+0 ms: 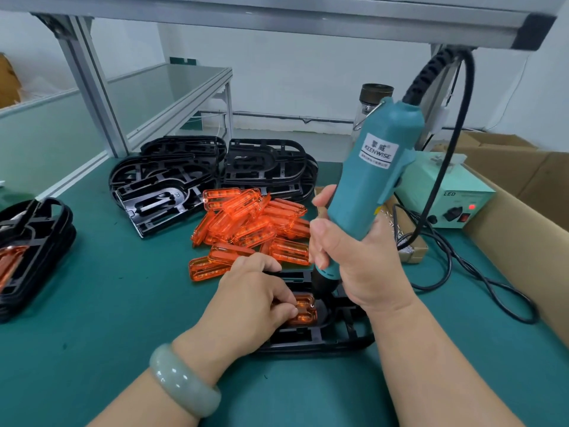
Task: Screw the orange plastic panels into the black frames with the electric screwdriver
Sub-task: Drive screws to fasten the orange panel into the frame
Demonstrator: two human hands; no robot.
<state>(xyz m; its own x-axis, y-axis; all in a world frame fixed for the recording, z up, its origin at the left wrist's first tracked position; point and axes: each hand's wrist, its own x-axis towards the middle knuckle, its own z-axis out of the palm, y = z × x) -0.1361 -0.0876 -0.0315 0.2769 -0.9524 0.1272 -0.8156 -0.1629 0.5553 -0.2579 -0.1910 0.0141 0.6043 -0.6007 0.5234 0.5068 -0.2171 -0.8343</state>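
A frame (323, 337) lies nearest on the bench (123, 303), the pile of panels (249, 223) just behind it, stacked frames (172, 177) farther back, the power box (443, 195) to the right.

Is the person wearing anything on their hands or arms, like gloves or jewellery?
No gloves: the left hand and right hand are bare, and no sleeves show in view. The only thing worn is a smooth, thick, rounded pale green bangle on the left wrist.
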